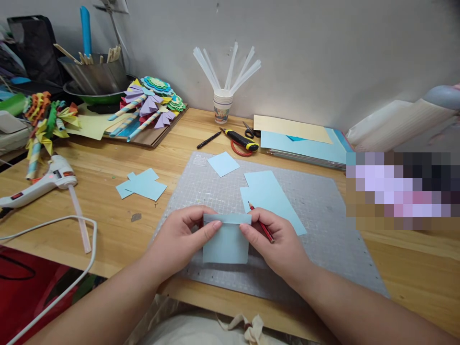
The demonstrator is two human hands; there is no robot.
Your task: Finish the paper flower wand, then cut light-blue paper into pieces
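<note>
Between my two hands is a small light blue sheet of paper (225, 244), its far edge folded over in a narrow strip. My left hand (183, 235) pinches the fold's left end, thumb on top. At the right end, my right hand (276, 239) pinches the same paper. A red pencil (264, 227) rests across the fingers of my right hand, tip pointing away. Beneath lies a grey cutting mat (323, 258). On it are a blue paper square (223, 164) and larger blue paper pieces (271, 191). More cut blue pieces (147, 184) lie on the wood to the left.
A white glue gun (59, 175) with its cord is at the left, near paper flowers (151, 96). Farther back are a pen (209, 140), a yellow-black utility knife (242, 140), scissors (249, 129), a paper cup (222, 108) of glue sticks and stacked paper (305, 146).
</note>
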